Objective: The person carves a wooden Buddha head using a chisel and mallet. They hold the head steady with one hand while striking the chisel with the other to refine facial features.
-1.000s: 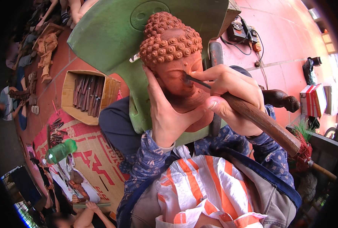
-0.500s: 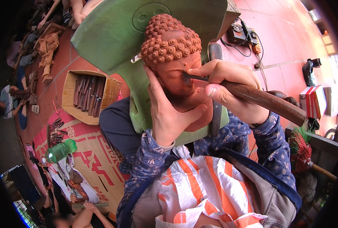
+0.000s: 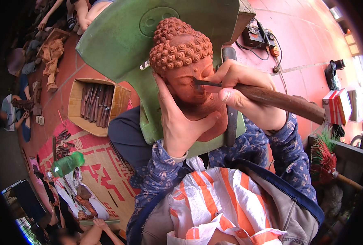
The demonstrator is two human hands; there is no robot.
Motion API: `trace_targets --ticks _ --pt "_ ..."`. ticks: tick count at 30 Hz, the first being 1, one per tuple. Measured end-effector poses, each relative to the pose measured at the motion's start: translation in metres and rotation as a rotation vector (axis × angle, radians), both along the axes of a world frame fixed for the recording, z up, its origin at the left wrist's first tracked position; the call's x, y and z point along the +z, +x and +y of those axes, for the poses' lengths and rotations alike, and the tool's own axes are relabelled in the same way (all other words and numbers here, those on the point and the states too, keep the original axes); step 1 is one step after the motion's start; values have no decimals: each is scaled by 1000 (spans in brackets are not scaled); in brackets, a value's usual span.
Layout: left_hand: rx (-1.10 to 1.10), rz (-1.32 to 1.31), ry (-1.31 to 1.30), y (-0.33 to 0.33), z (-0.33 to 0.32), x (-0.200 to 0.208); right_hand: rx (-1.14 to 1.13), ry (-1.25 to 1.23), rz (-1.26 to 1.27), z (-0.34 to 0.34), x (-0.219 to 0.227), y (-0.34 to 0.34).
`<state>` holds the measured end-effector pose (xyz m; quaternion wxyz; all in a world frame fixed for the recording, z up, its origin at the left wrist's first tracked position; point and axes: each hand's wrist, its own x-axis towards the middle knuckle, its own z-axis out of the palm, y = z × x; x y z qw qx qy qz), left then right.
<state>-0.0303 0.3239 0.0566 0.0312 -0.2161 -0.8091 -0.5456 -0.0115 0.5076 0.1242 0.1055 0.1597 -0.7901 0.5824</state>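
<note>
A reddish-brown carved wooden Buddha head point(image 3: 180, 45) with rows of raised curls lies face up on a green plastic chair point(image 3: 120, 45). My left hand point(image 3: 181, 126) grips it, fingers along the cheek and thumb across the neck. In my right hand point(image 3: 247, 90) is a wood chisel point(image 3: 287, 101) with a long dark wooden handle. Its narrow metal blade touches the face beside the nose, near the eye. My right fingers close round the handle and the shank, the forefinger stretched toward the face.
To the left, a cardboard box point(image 3: 118, 106) holds several chisels, with more loose tools on a patterned mat point(image 3: 104, 163) beside a green bottle point(image 3: 69, 164). A carved wooden figure point(image 3: 52, 59) lies at far left. An electrical box point(image 3: 255, 36) with cables sits at upper right. Other people work nearby.
The carved head has shifted slightly left and turned a little. The chisel's blade has moved a little left on the face, its handle end lower-left of before. Both grips stay.
</note>
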Motion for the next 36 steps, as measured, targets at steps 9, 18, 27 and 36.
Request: trace_targets --ticks 9,18,27,36 --pt "-18 -49 88 -1 0 -9 153 -92 -98 15 -6 7" --pt "-45 -77 227 0 4 -15 -49 -151 234 -19 -38 36" --pt "-73 -113 142 -1 -2 -8 -413 -205 195 -4 -46 63" --pt "89 260 -158 12 -3 6 -412 -273 114 -2 -52 73"
